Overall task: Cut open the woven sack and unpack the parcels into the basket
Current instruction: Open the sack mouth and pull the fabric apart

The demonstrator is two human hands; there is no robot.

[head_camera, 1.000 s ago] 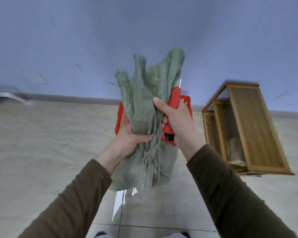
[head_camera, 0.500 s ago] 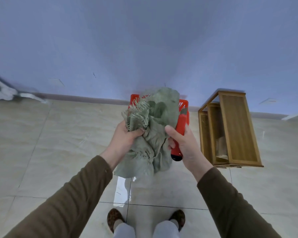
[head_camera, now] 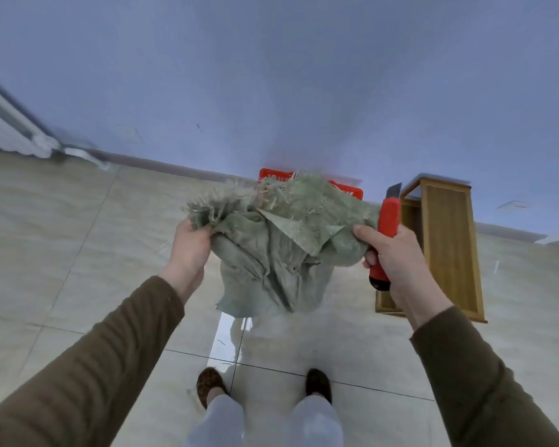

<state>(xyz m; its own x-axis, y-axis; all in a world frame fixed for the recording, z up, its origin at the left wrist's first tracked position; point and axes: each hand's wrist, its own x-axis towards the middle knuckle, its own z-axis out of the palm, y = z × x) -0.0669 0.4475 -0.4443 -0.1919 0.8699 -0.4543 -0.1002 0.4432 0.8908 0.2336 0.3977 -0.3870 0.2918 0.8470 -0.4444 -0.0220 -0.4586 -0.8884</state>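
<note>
Hanging at the centre of the frame, limp and crumpled, the green woven sack (head_camera: 271, 253), frayed cut mouth spread open toward the top, well above the tiled floor (head_camera: 78, 253). No parcels visible in or under it; whether any remain inside, impossible to tell. Just behind the frayed edge, partly hidden, the red basket (head_camera: 346, 190), against the wall at upper centre. To the right of centre, a wooden shelf unit (head_camera: 446, 246) lying on the floor.

Risks from here, as a judgement: blade of the red utility knife (head_camera: 386, 233) extended and pointing up beside the sack, so a slip or a tug on the fabric could nick the cloth or the other hand; loose strands from the fraying could catch on the blade; anything left inside could drop onto the floor short of the basket, since the sack hangs nearer the feet than the basket.

Left hand (head_camera: 189, 243), left of centre, fingers clamped on the frayed rim, wrist bent outward. Right hand (head_camera: 391, 253), right of centre, fingers wrapped around the knife handle while thumb and forefinger pinch the sack's other edge, forearm angled up from the lower right.
</note>
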